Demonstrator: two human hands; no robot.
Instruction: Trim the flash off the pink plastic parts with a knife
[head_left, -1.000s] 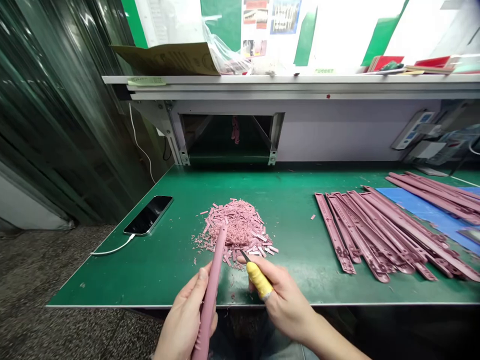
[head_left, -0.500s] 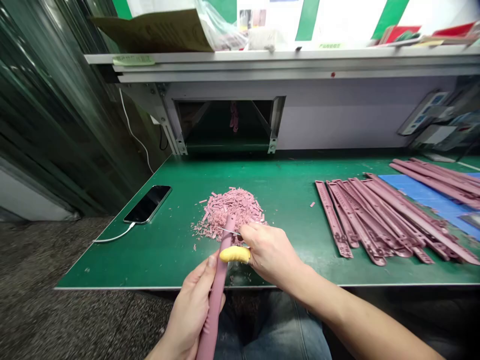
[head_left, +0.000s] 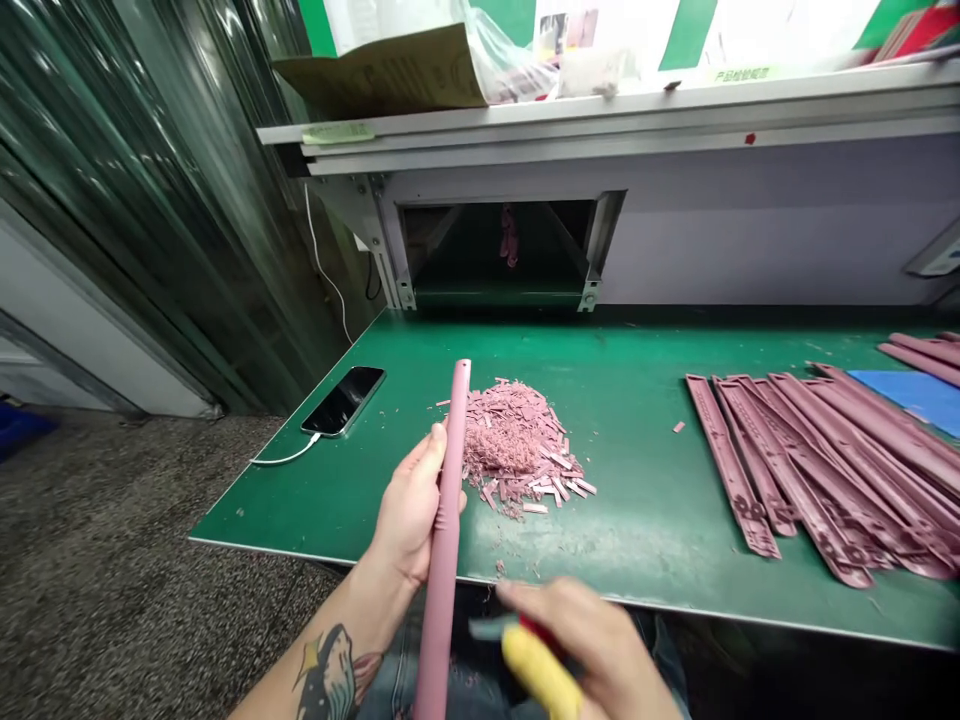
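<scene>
My left hand (head_left: pixel 412 505) is closed around a long pink plastic strip (head_left: pixel 448 480), which points up and away past the table edge. A small hole shows near the strip's far end. Low on the right, my right hand (head_left: pixel 581 640) is blurred by motion and closed on a small knife (head_left: pixel 491 628) with a grey blade and what looks like a red handle. A yellow cover sits on one of its fingers. The blade is just right of the strip, apart from it. Behind the strip lies a heap of pink plastic shavings (head_left: pixel 517 445).
A phone (head_left: pixel 343 400) on a white cable lies at the left of the green table (head_left: pixel 622 530). More pink strips (head_left: pixel 817 460) are piled at the right, near a blue sheet (head_left: pixel 911 395). A shelf (head_left: pixel 570 125) overhangs a conveyor opening (head_left: pixel 502 290) at the back.
My right hand and knife have come off the strip, moving down towards me. My left hand has raised the strip's far end forward. The view has shifted left.
</scene>
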